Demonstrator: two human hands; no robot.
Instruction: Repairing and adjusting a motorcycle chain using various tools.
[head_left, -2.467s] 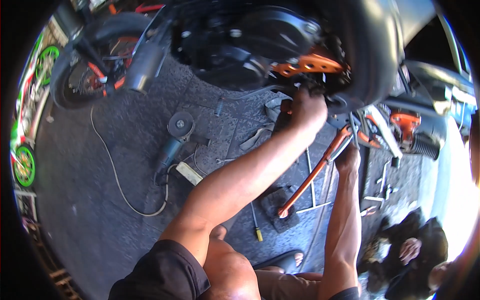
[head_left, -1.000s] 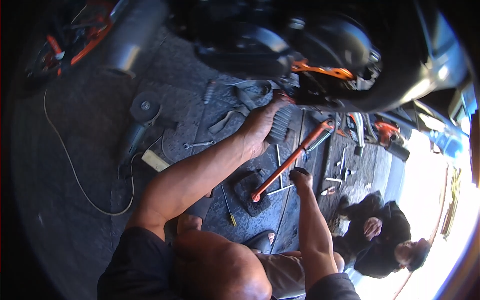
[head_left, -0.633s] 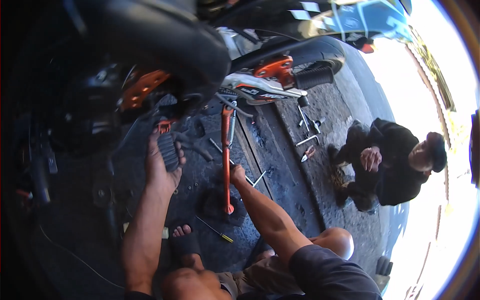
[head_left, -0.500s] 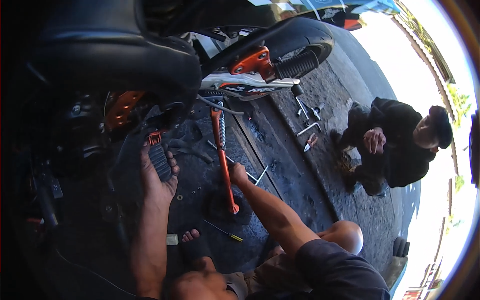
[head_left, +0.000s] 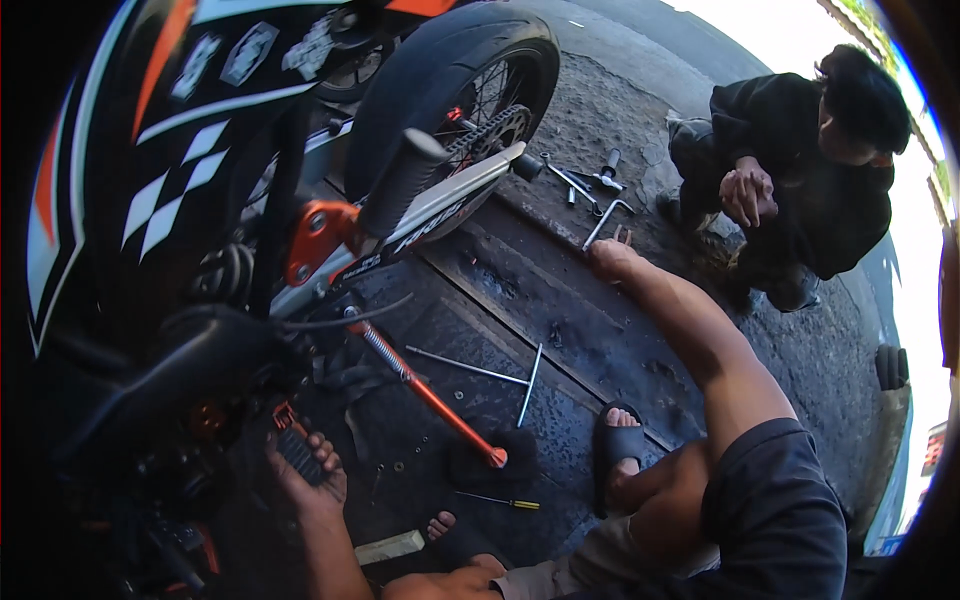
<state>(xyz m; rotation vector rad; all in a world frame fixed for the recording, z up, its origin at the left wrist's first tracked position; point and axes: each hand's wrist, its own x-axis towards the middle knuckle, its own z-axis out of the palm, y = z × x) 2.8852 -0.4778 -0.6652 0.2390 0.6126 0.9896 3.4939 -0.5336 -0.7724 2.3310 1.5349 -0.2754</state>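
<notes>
Black ribbed footpeg (head_left: 299,455) within left fingers (head_left: 327,457)

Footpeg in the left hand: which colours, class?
The footpeg is black with an orange bracket; best: head view.

On my feed, the broad black plastic panel (head_left: 110,170) shows white checks and orange streaks. I see a black ribbed rubber footpeg (head_left: 298,452), orange-ended, and a silver L-shaped metal wrench (head_left: 601,225).

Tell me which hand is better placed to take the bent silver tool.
Likely the right hand: it is at the bent silver tool's near end, while the left hand holds the black footpeg.
</notes>
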